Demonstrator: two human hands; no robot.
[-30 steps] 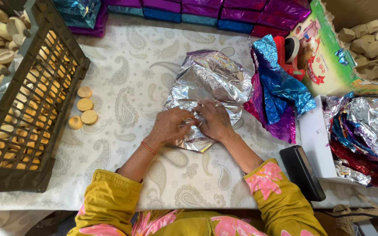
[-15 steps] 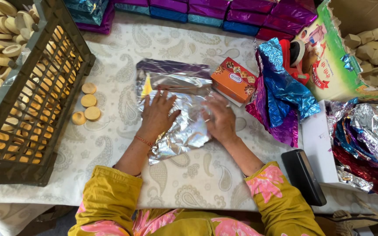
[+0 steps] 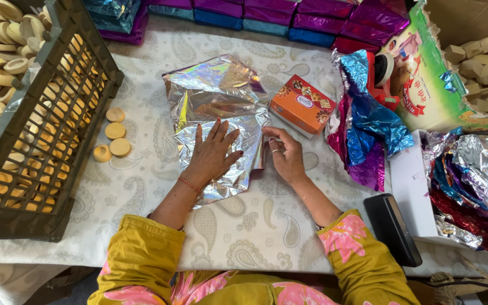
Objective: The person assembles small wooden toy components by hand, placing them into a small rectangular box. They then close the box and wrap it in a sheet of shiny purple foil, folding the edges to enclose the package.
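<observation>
left hand (image 3: 213,152) flat on foil sheet (image 3: 216,107) | right hand (image 3: 285,158) seemingly pinching foil edge | paisley tablecloth (image 3: 159,181)

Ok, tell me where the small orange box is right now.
In the head view the small orange box lies right of centre on the table, by the silver foil sheet, just beyond the right hand, with the blue foil pile on its right.

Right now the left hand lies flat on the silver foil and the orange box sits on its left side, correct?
Not quite. In the head view the left hand does lie flat on the foil, but the orange box sits on its right side.
</observation>
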